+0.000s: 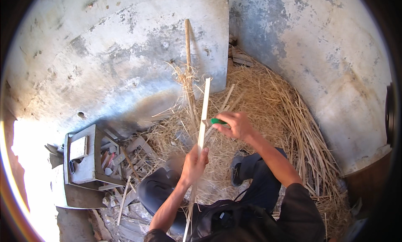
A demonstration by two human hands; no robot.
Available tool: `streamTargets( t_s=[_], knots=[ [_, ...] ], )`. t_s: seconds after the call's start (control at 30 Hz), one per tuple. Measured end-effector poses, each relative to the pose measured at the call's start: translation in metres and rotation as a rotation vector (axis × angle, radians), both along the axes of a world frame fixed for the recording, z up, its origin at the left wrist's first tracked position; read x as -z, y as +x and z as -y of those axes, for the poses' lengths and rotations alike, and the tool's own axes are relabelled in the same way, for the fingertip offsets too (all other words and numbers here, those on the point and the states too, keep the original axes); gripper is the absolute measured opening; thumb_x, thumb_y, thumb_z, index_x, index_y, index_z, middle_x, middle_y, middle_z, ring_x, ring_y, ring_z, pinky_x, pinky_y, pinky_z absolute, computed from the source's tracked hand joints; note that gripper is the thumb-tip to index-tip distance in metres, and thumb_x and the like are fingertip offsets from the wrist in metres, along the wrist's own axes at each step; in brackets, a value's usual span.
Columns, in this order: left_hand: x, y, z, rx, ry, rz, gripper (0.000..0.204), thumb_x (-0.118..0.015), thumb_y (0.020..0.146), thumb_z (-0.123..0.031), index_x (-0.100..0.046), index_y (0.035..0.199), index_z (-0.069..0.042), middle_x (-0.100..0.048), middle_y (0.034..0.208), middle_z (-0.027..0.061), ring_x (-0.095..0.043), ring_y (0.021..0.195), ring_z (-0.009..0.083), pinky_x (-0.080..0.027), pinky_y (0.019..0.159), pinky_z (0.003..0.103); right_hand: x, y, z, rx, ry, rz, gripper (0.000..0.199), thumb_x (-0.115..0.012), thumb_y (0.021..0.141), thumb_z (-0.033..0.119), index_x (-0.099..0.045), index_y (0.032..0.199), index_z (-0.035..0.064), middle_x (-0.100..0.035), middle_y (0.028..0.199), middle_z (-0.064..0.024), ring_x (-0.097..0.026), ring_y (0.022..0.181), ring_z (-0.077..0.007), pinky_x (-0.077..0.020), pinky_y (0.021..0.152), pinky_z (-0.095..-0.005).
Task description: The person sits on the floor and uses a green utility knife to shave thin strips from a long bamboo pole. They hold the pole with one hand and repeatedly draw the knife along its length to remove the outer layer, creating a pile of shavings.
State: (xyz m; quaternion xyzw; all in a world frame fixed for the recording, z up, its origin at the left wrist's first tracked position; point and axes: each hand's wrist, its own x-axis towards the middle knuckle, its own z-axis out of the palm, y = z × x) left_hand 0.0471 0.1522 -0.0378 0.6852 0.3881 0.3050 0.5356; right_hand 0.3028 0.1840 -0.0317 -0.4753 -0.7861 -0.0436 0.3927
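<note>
My left hand (194, 165) is closed around a long, pale strip of split wood or bamboo (205, 103). The strip slants up and away from my lap, its lower end running down past my wrist. In my right hand (238, 125) is a small knife (217, 121) with a green handle, most of it covered by my fingers. Its short blade meets the strip's right side, above my left hand. A thin curl shows at the strip's top end. Behind it, an upright wooden stick (188, 45) with fibrous shavings (185, 76) caught around it leans near the wall.
Straw-like shavings (259, 91) cover the floor, with long thin strips (312, 145) heaped along the right. At left stands a worn wooden stool-like box (81, 158), scraps beside it. Peeling walls (125, 45) rise ahead and at right. My bent knees (153, 189) flank the work.
</note>
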Motion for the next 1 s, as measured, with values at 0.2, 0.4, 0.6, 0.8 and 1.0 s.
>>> streamTargets(
  t_s=[0.2, 0.4, 0.6, 0.8, 1.0],
  knots=[
    [0.003, 0.007, 0.023, 0.084, 0.101, -0.046, 0.032, -0.06, 0.108, -0.032, -0.059, 0.112, 0.0, -0.058, 0.069, 0.0023, -0.057, 0.063, 0.0101, -0.047, 0.057, 0.031, -0.009, 0.088, -0.024, 0.503, -0.16, -0.334, 0.042, -0.054, 0.109, 0.043, -0.074, 0.103, 0.007, -0.052, 0.059, 0.0005, -0.041, 0.047, -0.0093, -0.0334, 0.043, -0.0319],
    [0.0, 0.004, 0.002, 0.116, -0.214, 0.239, 0.031, -0.056, 0.11, -0.033, -0.057, 0.111, -0.002, -0.054, 0.072, -0.0022, -0.05, 0.062, 0.0063, -0.044, 0.056, 0.027, 0.005, 0.054, -0.005, 0.221, -0.108, -0.32, 0.038, -0.053, 0.108, 0.041, -0.072, 0.107, 0.0085, -0.061, 0.067, 0.0009, -0.048, 0.049, -0.0094, -0.0392, 0.042, -0.0304],
    [-0.003, -0.001, -0.005, 0.067, -0.343, 0.272, 0.028, -0.052, 0.112, -0.031, -0.056, 0.115, -0.004, -0.047, 0.071, -0.0045, -0.046, 0.06, 0.0048, -0.039, 0.051, 0.025, -0.004, -0.011, 0.018, -0.12, -0.129, -0.109, 0.03, -0.068, 0.101, 0.037, -0.071, 0.103, 0.0072, -0.074, 0.083, -0.0043, -0.07, 0.061, -0.0178, -0.0538, 0.05, -0.0332],
    [-0.003, -0.001, -0.002, -0.001, -0.268, 0.216, 0.023, -0.051, 0.112, -0.026, -0.057, 0.114, -0.004, -0.048, 0.071, -0.0047, -0.045, 0.06, 0.0049, -0.04, 0.053, 0.025, -0.001, -0.029, 0.021, -0.124, -0.074, -0.022, 0.03, -0.074, 0.096, 0.038, -0.074, 0.098, 0.0079, -0.075, 0.085, -0.0059, -0.07, 0.061, -0.0214, -0.054, 0.053, -0.0325],
    [0.003, 0.0, -0.003, -0.046, -0.101, 0.115, 0.024, -0.05, 0.112, -0.026, -0.057, 0.108, -0.004, -0.05, 0.071, -0.0038, -0.046, 0.061, 0.0054, -0.04, 0.054, 0.026, -0.002, -0.03, 0.022, -0.085, -0.06, -0.011, 0.031, -0.075, 0.095, 0.039, -0.074, 0.097, 0.0088, -0.076, 0.085, -0.0044, -0.071, 0.061, -0.0203, -0.0546, 0.053, -0.0331]
  ],
)
